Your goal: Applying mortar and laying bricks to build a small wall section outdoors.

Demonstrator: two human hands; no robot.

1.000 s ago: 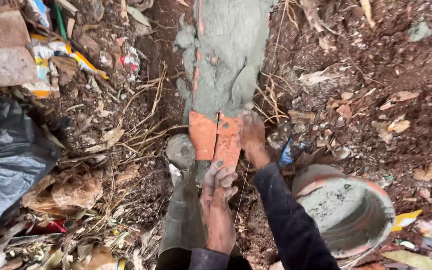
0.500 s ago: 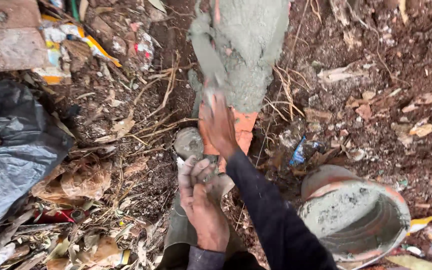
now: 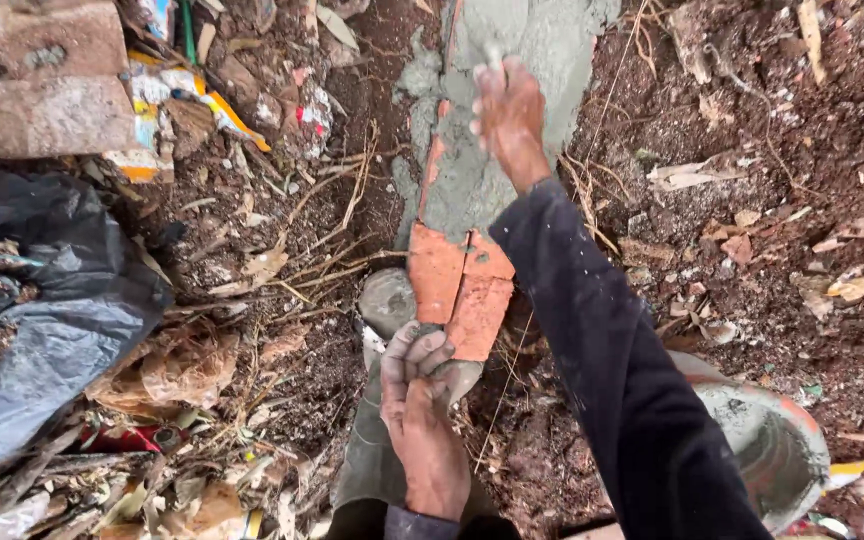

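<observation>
My right hand (image 3: 507,115) is stretched forward onto a strip of wet grey mortar (image 3: 542,40) spread over a row of bricks, fingers pressed on it; something thin and grey pokes up between the fingers. Below the mortar, bare orange brick pieces (image 3: 457,285) lie exposed. My left hand (image 3: 414,385), smeared with grey mortar, rests curled on my knee in a muddy boot (image 3: 387,300), just beside the lower brick piece. It holds nothing I can make out.
A round pan of grey mortar (image 3: 767,440) sits at the lower right, partly behind my sleeve. A black plastic sheet (image 3: 42,310) lies left, a stone block (image 3: 47,110) at the upper left. Dry leaves, twigs and litter cover the red-brown soil.
My right hand has moved forward from the orange brick pieces up onto the mortar strip. My left hand has stayed on the knee.
</observation>
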